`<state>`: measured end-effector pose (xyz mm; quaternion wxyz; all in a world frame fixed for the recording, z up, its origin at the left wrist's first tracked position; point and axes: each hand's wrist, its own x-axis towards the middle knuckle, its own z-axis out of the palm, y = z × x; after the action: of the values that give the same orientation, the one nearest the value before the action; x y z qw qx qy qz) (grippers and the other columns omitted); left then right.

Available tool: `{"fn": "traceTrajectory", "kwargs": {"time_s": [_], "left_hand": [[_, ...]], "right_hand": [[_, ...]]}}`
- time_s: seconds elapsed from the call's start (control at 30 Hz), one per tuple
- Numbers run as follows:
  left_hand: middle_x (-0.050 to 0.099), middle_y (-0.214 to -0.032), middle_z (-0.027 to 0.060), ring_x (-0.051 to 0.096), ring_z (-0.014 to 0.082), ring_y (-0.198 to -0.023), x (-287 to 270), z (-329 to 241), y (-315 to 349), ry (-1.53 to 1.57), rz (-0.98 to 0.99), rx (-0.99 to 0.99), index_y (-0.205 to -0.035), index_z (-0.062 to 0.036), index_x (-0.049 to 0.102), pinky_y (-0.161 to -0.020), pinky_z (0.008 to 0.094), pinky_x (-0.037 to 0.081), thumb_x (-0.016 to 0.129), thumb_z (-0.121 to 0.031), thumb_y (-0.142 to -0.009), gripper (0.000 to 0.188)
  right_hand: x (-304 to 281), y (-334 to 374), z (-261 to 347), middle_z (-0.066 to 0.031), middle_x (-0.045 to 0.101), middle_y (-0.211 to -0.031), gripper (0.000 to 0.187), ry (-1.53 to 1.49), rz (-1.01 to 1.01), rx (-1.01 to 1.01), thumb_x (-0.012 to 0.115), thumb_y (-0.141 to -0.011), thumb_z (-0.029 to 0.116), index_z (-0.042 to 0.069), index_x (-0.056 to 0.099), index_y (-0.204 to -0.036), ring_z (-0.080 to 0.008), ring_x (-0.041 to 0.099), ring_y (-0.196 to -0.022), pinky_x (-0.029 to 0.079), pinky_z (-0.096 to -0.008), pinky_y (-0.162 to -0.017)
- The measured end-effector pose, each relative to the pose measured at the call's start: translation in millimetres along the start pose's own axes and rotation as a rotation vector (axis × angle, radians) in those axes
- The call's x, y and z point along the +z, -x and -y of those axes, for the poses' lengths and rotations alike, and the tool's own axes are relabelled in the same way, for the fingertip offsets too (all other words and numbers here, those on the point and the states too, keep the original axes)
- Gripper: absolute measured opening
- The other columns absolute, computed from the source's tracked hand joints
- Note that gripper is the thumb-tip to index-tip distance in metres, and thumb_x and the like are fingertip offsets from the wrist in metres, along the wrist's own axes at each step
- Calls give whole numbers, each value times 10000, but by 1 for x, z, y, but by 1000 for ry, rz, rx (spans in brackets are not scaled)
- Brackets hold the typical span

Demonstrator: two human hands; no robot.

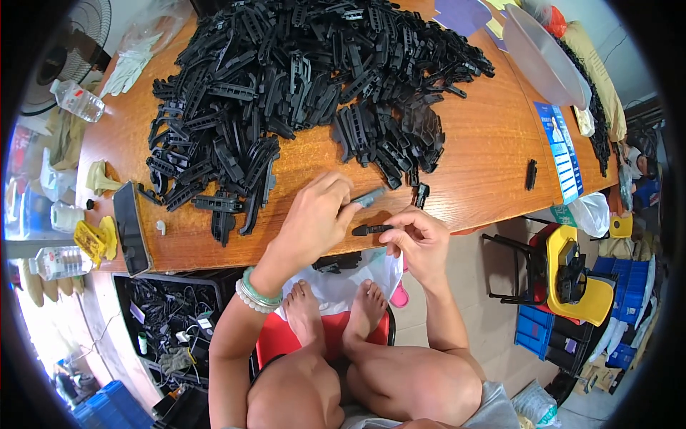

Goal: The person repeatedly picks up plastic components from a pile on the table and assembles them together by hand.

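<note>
My left hand is closed on a slim grey knife-like tool, its tip pointing right over the table's near part. My right hand, just to the right, pinches a small black plastic part with a pointed end aimed left. The tool and the part are apart. Beyond both hands rises a big pile of black plastic parts, many of them long and slotted. One loose black part lies just beyond my right hand.
The wooden table carries a phone at left, a single black part and a blue leaflet at right. A plastic basin stands at the far right. Below are a white bag, a crate and a yellow chair.
</note>
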<state>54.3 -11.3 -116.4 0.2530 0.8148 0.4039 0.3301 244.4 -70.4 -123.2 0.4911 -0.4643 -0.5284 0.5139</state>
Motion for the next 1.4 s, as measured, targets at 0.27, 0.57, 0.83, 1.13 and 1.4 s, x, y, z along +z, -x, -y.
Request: {"fn": "traceTrajectory", "kwargs": {"time_s": [0.27,0.57,0.83,1.13,1.4], "left_hand": [[595,-860,116,568,173,-679,-1,-13,-1,183,-21,-385,-836,75,560,-612,291,454,641,20,-780,113],[643,-819,80,577,85,-640,-7,-21,19,1009,125,-636,-965,68,598,-553,237,475,591,-32,-872,137],[627,-839,224,635,354,-759,-4,-54,31,431,-17,-235,-1188,37,516,-625,375,495,648,-85,-823,407],[612,-867,208,615,373,-729,2,-50,37,318,-62,-111,-1133,24,514,-610,399,492,649,-74,-809,365],[605,-847,205,605,374,-702,-9,-52,38,268,7,-2,-1150,42,504,-594,393,486,663,-73,-798,403]], "right_hand": [[0,-7,0,-84,591,-864,99,63,41,-46,605,-807,-83,-54,633,-897,-116,618,-695,493,-216,-547],[-1,-1,7,-116,613,-898,124,-47,43,-64,599,-797,-110,-65,639,-906,-142,621,-703,510,-228,-587],[8,9,8,-140,613,-887,128,-143,-58,-114,611,-808,-107,-86,618,-934,-174,638,-717,546,-267,-609],[2,7,10,-140,598,-956,265,-77,2,-179,709,-749,-14,-68,607,-987,-181,612,-801,512,-270,-663],[-5,7,17,-109,575,-977,528,132,146,-131,794,-682,168,-56,558,-1097,-153,570,-822,441,-247,-638]]}}
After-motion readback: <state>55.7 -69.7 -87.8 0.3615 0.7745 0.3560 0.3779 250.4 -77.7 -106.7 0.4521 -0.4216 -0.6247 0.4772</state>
